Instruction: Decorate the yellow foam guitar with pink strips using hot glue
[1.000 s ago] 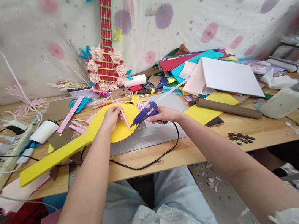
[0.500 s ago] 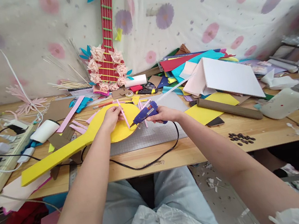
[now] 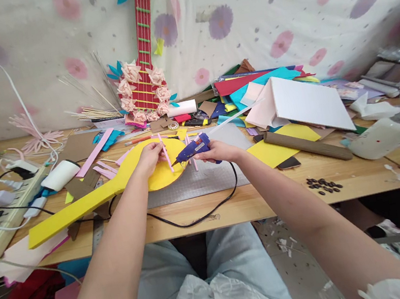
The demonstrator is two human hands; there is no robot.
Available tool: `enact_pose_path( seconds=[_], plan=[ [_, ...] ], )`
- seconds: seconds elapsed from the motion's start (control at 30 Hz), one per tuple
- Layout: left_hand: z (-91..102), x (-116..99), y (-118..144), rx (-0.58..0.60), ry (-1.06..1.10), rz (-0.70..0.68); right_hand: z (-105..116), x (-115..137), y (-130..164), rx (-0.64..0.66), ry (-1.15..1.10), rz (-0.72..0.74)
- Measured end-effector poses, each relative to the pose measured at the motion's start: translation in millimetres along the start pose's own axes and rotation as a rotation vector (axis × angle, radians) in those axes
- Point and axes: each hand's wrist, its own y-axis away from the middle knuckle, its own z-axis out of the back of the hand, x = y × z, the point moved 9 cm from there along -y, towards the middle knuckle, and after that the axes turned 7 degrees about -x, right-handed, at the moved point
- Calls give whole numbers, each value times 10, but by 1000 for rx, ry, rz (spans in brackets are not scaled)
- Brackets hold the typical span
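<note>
Hands: right [image 3: 217, 152] grips glue gun [image 3: 192, 148], left [image 3: 150, 156] pinches pink strip [image 3: 165, 153].

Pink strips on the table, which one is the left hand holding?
The pink strip pinched in the left hand over the yellow foam guitar; others lie loose.

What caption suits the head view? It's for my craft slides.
Left hand holds a pink strip on a yellow foam guitar; right hand aims a blue glue gun.

Count in view: one blue glue gun [image 3: 194, 149], one yellow guitar-shaped cutout [image 3: 110, 188], one red decorated guitar [image 3: 143, 77]. Also one white jar [image 3: 385, 136], one brown tube [image 3: 305, 145], one white board [image 3: 308, 102]. Two hands: left hand [image 3: 150, 156], right hand [image 3: 218, 152].
</note>
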Motion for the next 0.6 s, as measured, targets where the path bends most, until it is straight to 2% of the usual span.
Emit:
enact_pose_path(
  seconds=[0.27,0.6],
  plan=[
    [-15,0,11,30,14,1,7,133,4,-19,-11,5],
    [-54,10,12,87,-19,-12,65,82,-36,-79,57,-50]
  ],
)
